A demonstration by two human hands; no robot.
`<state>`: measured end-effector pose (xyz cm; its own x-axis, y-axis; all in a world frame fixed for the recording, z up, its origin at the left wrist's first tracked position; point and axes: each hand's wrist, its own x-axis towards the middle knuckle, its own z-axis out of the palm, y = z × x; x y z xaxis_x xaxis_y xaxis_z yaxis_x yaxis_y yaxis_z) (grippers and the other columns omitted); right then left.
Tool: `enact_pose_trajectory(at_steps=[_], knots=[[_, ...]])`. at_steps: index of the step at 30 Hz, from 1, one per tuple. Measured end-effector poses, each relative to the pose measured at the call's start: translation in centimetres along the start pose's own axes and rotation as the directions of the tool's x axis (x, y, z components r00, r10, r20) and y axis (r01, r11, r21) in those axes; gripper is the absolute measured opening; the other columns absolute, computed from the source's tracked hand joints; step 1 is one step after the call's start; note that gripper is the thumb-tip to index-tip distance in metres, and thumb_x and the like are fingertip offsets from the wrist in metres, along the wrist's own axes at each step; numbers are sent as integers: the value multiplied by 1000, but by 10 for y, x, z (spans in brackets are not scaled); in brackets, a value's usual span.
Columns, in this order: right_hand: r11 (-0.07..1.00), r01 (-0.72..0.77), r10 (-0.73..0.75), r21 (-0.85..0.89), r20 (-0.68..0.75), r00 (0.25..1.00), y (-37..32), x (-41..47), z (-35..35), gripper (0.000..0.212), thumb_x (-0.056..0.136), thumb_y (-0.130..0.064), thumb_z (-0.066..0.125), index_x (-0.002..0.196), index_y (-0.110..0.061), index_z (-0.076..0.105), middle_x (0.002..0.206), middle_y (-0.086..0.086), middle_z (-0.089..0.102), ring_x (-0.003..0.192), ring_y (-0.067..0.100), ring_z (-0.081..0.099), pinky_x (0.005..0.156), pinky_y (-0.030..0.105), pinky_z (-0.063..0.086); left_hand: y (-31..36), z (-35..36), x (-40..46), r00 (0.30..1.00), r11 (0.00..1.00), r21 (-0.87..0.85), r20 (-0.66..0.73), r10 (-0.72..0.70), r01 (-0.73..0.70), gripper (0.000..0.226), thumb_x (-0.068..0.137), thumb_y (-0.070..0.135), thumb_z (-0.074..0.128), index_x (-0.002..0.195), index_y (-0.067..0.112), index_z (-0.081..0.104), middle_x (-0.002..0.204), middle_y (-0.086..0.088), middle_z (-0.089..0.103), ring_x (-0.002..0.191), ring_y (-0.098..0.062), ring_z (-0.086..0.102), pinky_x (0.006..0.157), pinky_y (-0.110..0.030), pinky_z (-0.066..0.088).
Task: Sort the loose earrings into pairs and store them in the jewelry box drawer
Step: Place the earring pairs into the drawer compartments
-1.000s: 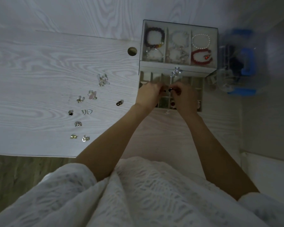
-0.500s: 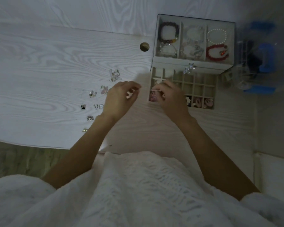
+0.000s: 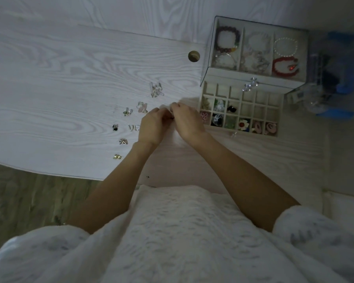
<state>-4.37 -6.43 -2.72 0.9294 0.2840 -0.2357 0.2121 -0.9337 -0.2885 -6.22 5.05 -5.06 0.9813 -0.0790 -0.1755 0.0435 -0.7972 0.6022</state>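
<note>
Several loose earrings lie on the white desk: a clear dangling pair [image 3: 156, 91], a pink flower one [image 3: 141, 107], a dark one [image 3: 115, 127], a silver pair [image 3: 134, 127] and a gold one [image 3: 117, 156]. The jewelry box [image 3: 253, 75] stands at the right with its gridded drawer [image 3: 260, 111] pulled out; the front and left cells hold earrings. My left hand [image 3: 151, 125] and right hand [image 3: 187, 121] meet fingertip to fingertip on the desk just left of the drawer, pinched on a small dark earring [image 3: 173, 118] that is mostly hidden.
The box's glass top shows bracelets in compartments [image 3: 228, 40]. A round cable hole [image 3: 194, 56] sits left of the box. A clear and blue container [image 3: 335, 78] stands at the far right. The desk's front edge [image 3: 49, 173] borders wooden floor.
Both hands left the drawer and moved left onto the desk. The left hand reached the dark earrings first, then the right hand joined it there.
</note>
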Motion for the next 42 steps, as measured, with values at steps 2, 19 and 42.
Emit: enact_pose_trajectory(at_steps=[2, 19, 42], knots=[[997, -11, 12, 73, -25, 1000, 2, -3, 2, 22, 88, 3, 44, 106, -4, 54, 102, 15, 62, 91, 35, 60, 66, 33, 40, -3, 0, 0, 1000, 1000, -26, 16, 15, -14, 11, 83, 12, 62, 92, 11, 69, 89, -13, 66, 79, -28, 62, 66, -26, 39], [790, -365, 547, 494, -297, 783, 149, -77, -35, 13, 81, -2, 64, 93, -5, 68, 110, 18, 56, 91, 31, 61, 84, 31, 48, 140, 52, 47, 938, 945, 48, 148, 312, -322, 19, 91, 26, 56, 104, 16, 65, 94, -9, 70, 86, -27, 65, 69, -33, 51], [985, -136, 169, 103, -453, 875, 118, -89, -18, 12, 85, -10, 56, 85, -6, 67, 84, 12, 63, 87, 29, 54, 81, 36, 41, 73, 29, -22, 885, 884, 147, -79, 458, -444, 8, 78, 17, 69, 86, 16, 69, 77, -2, 68, 73, -25, 58, 63, -23, 36]])
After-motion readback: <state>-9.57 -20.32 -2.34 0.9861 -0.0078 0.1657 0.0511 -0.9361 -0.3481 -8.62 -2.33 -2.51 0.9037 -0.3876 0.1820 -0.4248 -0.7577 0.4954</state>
